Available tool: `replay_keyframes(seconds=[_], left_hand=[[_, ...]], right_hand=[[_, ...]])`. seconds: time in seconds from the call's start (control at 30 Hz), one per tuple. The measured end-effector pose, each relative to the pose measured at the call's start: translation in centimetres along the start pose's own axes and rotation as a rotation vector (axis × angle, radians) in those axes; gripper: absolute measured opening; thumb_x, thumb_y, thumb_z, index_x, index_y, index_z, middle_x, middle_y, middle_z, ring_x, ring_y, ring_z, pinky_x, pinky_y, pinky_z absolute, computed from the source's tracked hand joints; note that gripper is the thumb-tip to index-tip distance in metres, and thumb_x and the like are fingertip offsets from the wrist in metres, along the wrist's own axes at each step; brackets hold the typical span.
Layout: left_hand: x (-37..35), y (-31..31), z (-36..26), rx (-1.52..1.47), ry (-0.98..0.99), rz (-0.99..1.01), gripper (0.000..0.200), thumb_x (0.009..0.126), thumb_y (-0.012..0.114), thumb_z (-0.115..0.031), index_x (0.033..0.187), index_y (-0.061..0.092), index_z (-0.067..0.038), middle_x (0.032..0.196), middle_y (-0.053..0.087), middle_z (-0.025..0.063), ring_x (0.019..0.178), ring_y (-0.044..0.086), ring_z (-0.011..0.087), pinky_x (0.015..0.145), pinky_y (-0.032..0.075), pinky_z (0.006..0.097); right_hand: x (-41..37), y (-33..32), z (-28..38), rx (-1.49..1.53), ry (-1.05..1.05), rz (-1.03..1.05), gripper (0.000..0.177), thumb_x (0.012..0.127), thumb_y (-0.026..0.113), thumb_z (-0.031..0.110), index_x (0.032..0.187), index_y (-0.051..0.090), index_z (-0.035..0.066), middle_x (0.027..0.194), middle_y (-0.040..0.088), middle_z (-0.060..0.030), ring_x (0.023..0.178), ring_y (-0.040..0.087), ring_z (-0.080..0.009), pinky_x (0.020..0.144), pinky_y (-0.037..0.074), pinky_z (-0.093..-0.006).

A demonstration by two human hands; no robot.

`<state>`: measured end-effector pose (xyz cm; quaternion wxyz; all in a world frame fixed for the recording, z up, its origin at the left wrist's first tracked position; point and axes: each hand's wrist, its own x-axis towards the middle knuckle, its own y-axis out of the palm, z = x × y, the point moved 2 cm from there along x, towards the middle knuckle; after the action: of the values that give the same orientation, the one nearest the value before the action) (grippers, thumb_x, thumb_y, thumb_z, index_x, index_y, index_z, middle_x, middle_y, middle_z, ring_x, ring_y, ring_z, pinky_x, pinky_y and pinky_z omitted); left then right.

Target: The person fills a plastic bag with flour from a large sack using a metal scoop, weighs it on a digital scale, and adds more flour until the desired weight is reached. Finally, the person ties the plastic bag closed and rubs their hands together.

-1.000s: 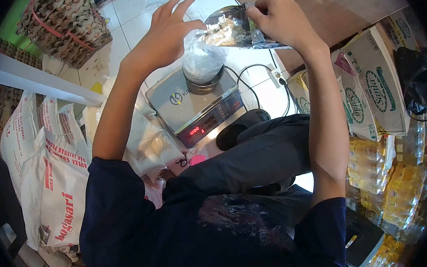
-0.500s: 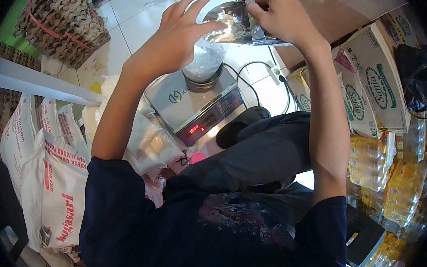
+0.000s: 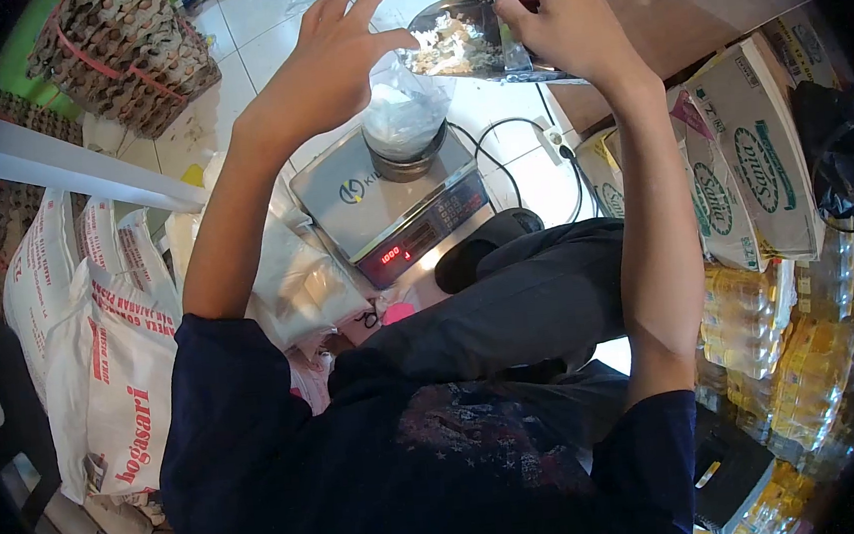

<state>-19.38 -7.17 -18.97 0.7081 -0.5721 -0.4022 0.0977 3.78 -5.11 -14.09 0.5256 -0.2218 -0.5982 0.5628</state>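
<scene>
My right hand (image 3: 567,25) grips a metal scoop (image 3: 460,44) holding a little pale powder, raised above a digital scale (image 3: 382,205). On the scale's pan stands a clear plastic bag (image 3: 397,114) with white powder in it. My left hand (image 3: 330,59) pinches the top edge of this bag with thumb and forefinger, right beside the scoop's lip, its other fingers spread upward. The scale's red display (image 3: 391,255) is lit.
White printed flour sacks (image 3: 103,353) lie at the left, egg trays (image 3: 119,50) at the far left. Cardboard boxes (image 3: 755,161) and packs of yellow oil pouches (image 3: 785,359) stand at the right. A cable (image 3: 528,149) runs across the tiled floor. My bent knee (image 3: 539,288) is near the scale.
The scoop has tipped back a little, showing more powder again. My left hand shifted slightly left at the bag's mouth. The scale and bag stayed put.
</scene>
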Motion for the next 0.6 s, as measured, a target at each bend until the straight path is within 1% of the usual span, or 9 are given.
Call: replay_keyframes(seconds=[0.13,0.23,0.43,0.6], left_hand=[[0.0,0.1,0.2,-0.013,0.019,-0.008,0.064,0.067,0.051,0.018,0.118,0.061,-0.02,0.149,0.031,0.0136,0.139,0.024,0.0361,0.113,0.022,0.0465],[-0.1,0.2,0.2,-0.02,0.029,-0.014,0.066,0.068,0.05,0.018,0.12,0.059,-0.02,0.149,0.03,0.0137,0.139,0.024,0.0359,0.113,0.022,0.0459],[-0.1,0.1,0.0,-0.048,0.037,-0.024,0.066,0.069,0.049,0.017,0.123,0.058,-0.021,0.149,0.03,0.0137,0.139,0.024,0.0354,0.113,0.022,0.0456],[0.1,-0.1,0.0,-0.059,0.033,-0.021,0.066,0.07,0.048,0.017,0.123,0.058,-0.02,0.149,0.03,0.0138,0.139,0.024,0.0353,0.114,0.022,0.0454]], right_hand=[[0.0,0.1,-0.2,0.013,0.008,-0.006,0.041,0.086,0.056,0.033,0.089,0.07,-0.005,0.073,0.065,-0.0238,0.067,0.066,-0.0349,0.07,0.052,-0.0393],[0.0,-3.0,3.2,0.048,0.182,0.154,0.033,0.078,0.058,0.02,0.076,0.064,-0.013,0.065,0.061,-0.0287,0.056,0.064,-0.031,0.06,0.051,-0.0393],[0.1,-2.2,2.3,0.035,0.126,0.09,0.034,0.078,0.057,0.019,0.077,0.063,-0.014,0.063,0.06,-0.0285,0.055,0.064,-0.0314,0.059,0.05,-0.0393],[0.2,-2.3,2.4,0.055,0.157,0.102,0.035,0.077,0.058,0.019,0.074,0.061,-0.016,0.061,0.058,-0.0293,0.055,0.063,-0.0308,0.059,0.05,-0.0395]])
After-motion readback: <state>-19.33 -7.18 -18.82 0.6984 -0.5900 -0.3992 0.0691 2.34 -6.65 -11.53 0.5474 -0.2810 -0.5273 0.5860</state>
